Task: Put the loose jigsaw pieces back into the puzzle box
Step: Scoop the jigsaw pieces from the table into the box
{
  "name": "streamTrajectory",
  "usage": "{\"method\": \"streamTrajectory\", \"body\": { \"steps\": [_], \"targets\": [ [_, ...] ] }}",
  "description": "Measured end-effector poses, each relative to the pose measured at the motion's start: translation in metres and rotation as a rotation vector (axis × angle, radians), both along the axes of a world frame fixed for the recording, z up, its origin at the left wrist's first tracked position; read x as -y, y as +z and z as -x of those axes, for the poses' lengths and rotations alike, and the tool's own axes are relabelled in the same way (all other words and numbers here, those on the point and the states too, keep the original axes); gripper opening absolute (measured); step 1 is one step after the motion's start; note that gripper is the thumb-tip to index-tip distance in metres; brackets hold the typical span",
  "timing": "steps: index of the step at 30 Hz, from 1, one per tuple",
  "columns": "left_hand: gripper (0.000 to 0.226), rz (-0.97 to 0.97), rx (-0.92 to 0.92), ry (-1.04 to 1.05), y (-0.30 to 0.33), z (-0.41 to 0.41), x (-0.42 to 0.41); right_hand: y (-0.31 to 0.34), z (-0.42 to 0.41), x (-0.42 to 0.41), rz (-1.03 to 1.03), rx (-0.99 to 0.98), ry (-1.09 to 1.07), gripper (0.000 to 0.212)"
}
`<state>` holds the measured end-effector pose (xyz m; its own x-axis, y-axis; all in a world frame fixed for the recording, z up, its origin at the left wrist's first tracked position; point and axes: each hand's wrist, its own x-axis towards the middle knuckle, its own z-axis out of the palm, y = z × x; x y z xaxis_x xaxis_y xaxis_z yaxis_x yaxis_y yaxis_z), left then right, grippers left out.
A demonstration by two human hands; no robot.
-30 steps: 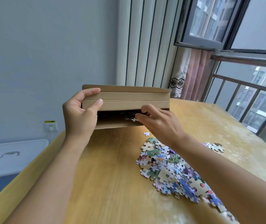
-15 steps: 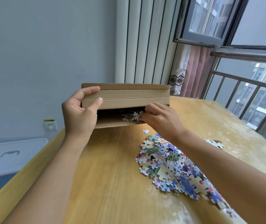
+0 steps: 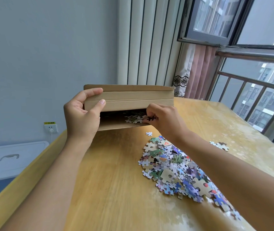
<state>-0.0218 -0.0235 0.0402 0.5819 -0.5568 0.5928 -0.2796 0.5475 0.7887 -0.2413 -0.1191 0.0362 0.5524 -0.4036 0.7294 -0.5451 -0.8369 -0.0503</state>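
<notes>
From the head view, the plain brown cardboard puzzle box (image 3: 129, 100) is held above the far part of the yellow wooden worktop (image 3: 113, 189), its open side facing the person. The left hand (image 3: 81, 117) has its grip wrapped round the box's left end, fingers over the top edge and thumb pressed on the front flap. The right hand (image 3: 164, 119) reaches into the box's opening at its right end, fingers curled and pinching a few jigsaw pieces (image 3: 150, 118); more pieces (image 3: 133, 118) lie inside the box just left of that hand. Below and right of the box, a heap of colourful loose jigsaw pieces (image 3: 174, 169) lies on the worktop, partly under the right forearm. One single piece (image 3: 149, 133) lies just under the box, and a small cluster (image 3: 221, 145) well to its right.
</notes>
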Motion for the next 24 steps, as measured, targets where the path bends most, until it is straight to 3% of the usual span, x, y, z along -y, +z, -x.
{"method": "streamTrajectory", "body": {
  "steps": [7,12,18,24],
  "targets": [
    [0.032,0.000,0.003,0.006,-0.001,-0.001,0.000,0.002,-0.001,0.000,-0.085,-0.087,-0.020,0.010],
    [0.032,-0.011,-0.004,-0.004,-0.002,-0.001,0.001,0.010,0.002,0.003,-0.187,-0.213,-0.081,0.013],
    [0.029,-0.018,0.005,-0.001,-0.004,-0.001,0.003,0.008,-0.008,0.005,-0.278,0.039,-0.353,0.023],
    [0.026,-0.036,0.020,0.015,-0.006,-0.003,0.004,0.005,-0.011,-0.004,-0.299,0.134,-0.368,0.017]
  ]
}}
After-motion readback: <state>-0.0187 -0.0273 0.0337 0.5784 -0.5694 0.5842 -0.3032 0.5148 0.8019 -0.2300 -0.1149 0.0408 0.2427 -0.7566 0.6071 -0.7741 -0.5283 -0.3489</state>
